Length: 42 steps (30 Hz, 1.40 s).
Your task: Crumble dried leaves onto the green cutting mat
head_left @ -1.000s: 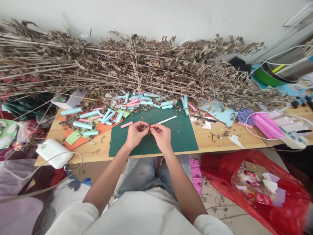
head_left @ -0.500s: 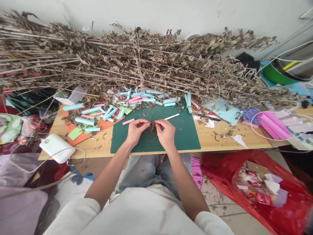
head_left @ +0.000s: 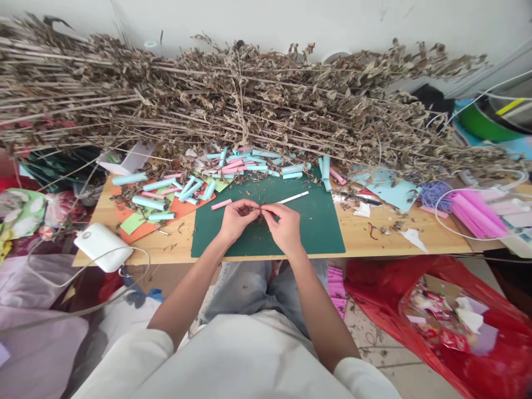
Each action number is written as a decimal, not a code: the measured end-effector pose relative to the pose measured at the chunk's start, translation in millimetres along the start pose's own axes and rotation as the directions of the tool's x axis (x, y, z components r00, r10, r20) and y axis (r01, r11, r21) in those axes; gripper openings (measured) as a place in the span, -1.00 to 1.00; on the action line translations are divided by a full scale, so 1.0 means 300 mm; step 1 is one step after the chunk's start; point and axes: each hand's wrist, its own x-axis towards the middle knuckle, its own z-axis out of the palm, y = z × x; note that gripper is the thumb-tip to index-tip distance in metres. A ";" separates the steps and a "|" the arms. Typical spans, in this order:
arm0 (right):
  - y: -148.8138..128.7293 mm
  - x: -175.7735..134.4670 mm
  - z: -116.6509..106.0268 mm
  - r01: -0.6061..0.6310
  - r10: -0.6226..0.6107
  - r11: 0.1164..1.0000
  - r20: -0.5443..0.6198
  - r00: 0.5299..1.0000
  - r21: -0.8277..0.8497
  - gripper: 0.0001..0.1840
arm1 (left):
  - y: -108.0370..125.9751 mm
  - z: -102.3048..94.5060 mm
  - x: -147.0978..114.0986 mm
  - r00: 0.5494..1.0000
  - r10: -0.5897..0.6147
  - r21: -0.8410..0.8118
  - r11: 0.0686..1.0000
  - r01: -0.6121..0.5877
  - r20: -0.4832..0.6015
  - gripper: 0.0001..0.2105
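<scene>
Above the green cutting mat (head_left: 216, 238), my left hand (head_left: 235, 223) and my right hand (head_left: 286, 226) meet fingertip to fingertip. Both are closed in a pinch on crumbly brown dried leaves, with bits also showing in the curl of my left fingers. More dried leaves (head_left: 261, 220) lie dark on the mat just under the fingertips, partly hidden. A white stick (head_left: 293, 197) rests behind my right hand. To the left of my left hand lies a pink paper tube (head_left: 221, 204).
A large heap of dried stalks (head_left: 266, 105) spans the back. Blue paper tubes (head_left: 149, 203) and pink ones lie left and behind the mat. A white power bank (head_left: 102, 247) with a cable sits at the left edge. A red plastic bag (head_left: 374, 282) stands below right.
My hands have come closer together and the fingertips now touch over the leaf pile. The whole view has shifted slightly, with things appearing a little further right.
</scene>
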 end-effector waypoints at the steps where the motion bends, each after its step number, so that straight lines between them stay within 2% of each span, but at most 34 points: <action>1: 0.004 -0.001 0.003 0.007 -0.006 1.000 0.011 1.000 -0.025 -0.83 | 0.002 0.001 -0.001 1.000 0.004 0.012 1.000 -0.004 0.008 -0.74; 4: 0.004 -0.008 0.021 0.010 -0.010 0.994 0.002 1.000 -0.111 -0.82 | 0.003 0.014 -0.006 1.000 0.017 0.037 0.999 -0.017 -0.002 -0.75; 7: -0.007 -0.015 0.049 -0.061 0.050 0.991 -0.091 0.995 -0.120 -0.82 | -0.003 0.035 -0.014 0.996 0.023 -0.008 1.000 -0.024 -0.080 -0.77; 11: -0.005 -0.019 0.063 -0.235 0.256 0.959 -0.130 0.958 0.158 -0.81 | -0.019 0.050 -0.014 0.983 -0.005 -0.163 0.986 -0.025 -0.184 -0.77; 13: 0.006 -0.018 0.054 -0.252 0.290 0.940 -0.147 0.946 0.231 -0.80 | -0.026 0.043 -0.010 0.982 -0.031 -0.213 0.977 -0.009 -0.186 -0.76; 18: 0.009 -0.010 0.025 -0.175 0.197 0.970 -0.126 0.972 0.166 -0.83 | -0.031 0.021 -0.006 0.989 -0.051 -0.207 0.978 0.022 -0.136 -0.75; 24: -0.018 -0.003 0.019 -0.118 0.133 0.980 -0.083 0.988 0.163 -0.83 | -0.030 0.020 -0.010 0.996 0.018 -0.115 0.993 -0.029 -0.091 -0.77; 31: -0.007 -0.010 0.029 -0.029 0.023 0.987 -0.036 0.999 -0.158 -0.80 | -0.012 0.018 -0.015 0.997 0.052 0.079 0.996 -0.048 -0.056 -0.79; 34: -0.012 -0.016 0.042 -0.027 0.011 0.971 -0.068 0.998 -0.239 -0.81 | -0.004 0.027 -0.020 0.993 0.107 0.166 0.981 -0.095 -0.060 -0.82; 37: -0.013 -0.019 0.050 -0.140 0.135 0.989 -0.103 0.985 -0.045 -0.84 | 0.000 0.035 -0.021 0.994 0.071 0.101 0.993 -0.063 -0.078 -0.82; 40: -0.004 -0.017 0.053 -0.271 0.294 0.941 -0.096 0.951 0.202 -0.83 | 0.001 0.037 -0.016 0.993 0.005 -0.009 1.000 -0.006 -0.115 -0.79; 42: 0.002 -0.015 0.051 -0.295 0.329 0.918 -0.095 0.940 0.263 -0.80 | 0.003 0.036 -0.013 0.991 0.003 -0.034 0.999 -0.007 -0.132 -0.79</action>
